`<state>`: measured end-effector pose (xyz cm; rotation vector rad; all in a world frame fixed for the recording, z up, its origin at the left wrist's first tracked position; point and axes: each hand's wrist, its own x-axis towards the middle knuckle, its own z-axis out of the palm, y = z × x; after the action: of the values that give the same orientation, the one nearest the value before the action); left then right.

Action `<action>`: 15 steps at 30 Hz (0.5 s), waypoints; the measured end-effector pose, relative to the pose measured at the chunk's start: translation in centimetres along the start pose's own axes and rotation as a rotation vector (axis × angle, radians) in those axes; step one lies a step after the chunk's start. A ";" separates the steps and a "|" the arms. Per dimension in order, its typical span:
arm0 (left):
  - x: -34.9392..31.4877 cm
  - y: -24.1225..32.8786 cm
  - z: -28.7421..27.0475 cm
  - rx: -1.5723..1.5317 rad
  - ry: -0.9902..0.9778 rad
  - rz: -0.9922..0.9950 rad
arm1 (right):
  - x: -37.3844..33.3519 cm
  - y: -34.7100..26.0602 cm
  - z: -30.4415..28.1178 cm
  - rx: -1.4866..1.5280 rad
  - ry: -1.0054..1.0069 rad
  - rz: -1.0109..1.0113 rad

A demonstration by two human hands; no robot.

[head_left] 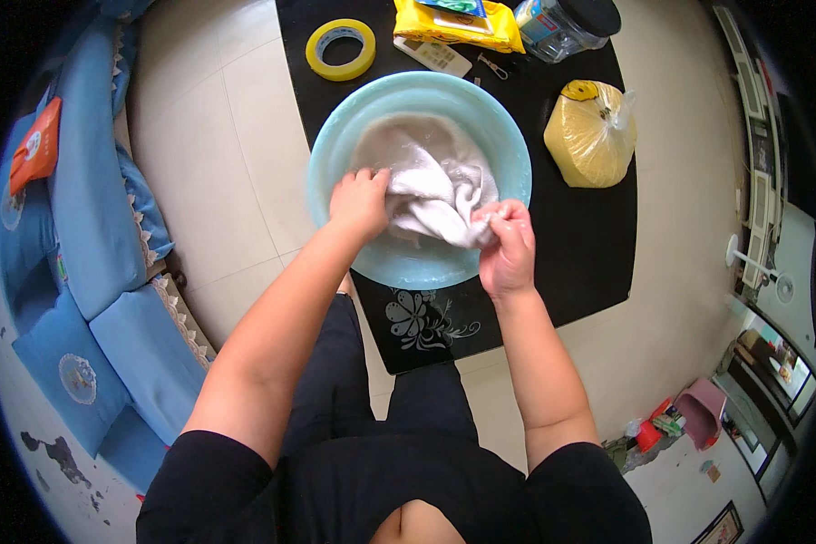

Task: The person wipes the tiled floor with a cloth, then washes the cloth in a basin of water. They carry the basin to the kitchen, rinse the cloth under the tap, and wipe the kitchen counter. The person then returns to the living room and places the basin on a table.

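A wet white towel (pixel 431 177) lies bunched up in the light blue plastic basin (pixel 331 150), partly in cloudy water. My right hand (pixel 508 247) pinches a gathered corner of it at the basin's near right rim. At the left side of the basin, my left hand (pixel 361 201) reaches over the rim with its fingers curled on the towel's left edge. The fingertips of that hand are partly hidden by cloth and water.
The basin stands on a black table (pixel 580 240). Behind it are yellow tape (pixel 368 56), a white remote (pixel 433 56), a yellow packet (pixel 462 29) and a dark-lidded jar (pixel 558 32). A bag of yellow grain (pixel 589 140) sits right; a blue sofa (pixel 95 199) stands left.
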<state>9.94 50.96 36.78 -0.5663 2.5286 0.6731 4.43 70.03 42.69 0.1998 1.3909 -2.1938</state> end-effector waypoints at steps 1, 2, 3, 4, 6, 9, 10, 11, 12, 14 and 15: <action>0.4 0.2 -0.7 0.002 -0.106 -0.061 | 0.1 -0.2 -0.3 0.058 -0.038 0.012; 0.5 1.0 -1.8 0.005 -0.215 -0.117 | 0.1 -0.4 -0.6 0.117 -0.071 0.021; 0.5 1.7 -2.5 0.020 -0.158 -0.104 | 0.3 -0.7 0.0 0.100 -0.021 0.043; 0.6 2.2 -2.4 -0.025 -0.051 -0.012 | 0.5 -0.3 -0.1 0.075 -0.042 0.063; 0.7 2.8 -2.0 -0.110 0.169 0.172 | 1.2 0.8 -0.4 0.027 -0.087 0.102; 1.5 3.1 -0.2 -0.026 0.096 0.326 | 2.7 1.3 0.2 -0.462 -0.172 0.219; 1.4 3.6 -0.5 0.077 0.012 0.273 | 3.2 1.0 0.1 -0.735 -0.231 0.309; 1.3 3.9 -1.8 0.118 -0.087 0.179 | 3.3 1.1 -0.1 -1.072 -0.292 0.113; 1.6 3.6 -1.4 0.120 -0.082 0.114 | 3.4 1.2 -0.4 -1.402 -0.349 -0.098; 2.3 2.8 0.0 0.127 -0.073 -0.016 | 3.7 2.3 -1.3 -1.833 -0.390 -0.293; 2.3 2.9 0.2 0.106 -0.036 -0.036 | 3.9 3.4 -1.6 -1.941 -0.373 -0.260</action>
<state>6.69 52.73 36.43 -0.5563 2.4978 0.5281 2.60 68.98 37.74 -1.0097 2.5485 -0.1692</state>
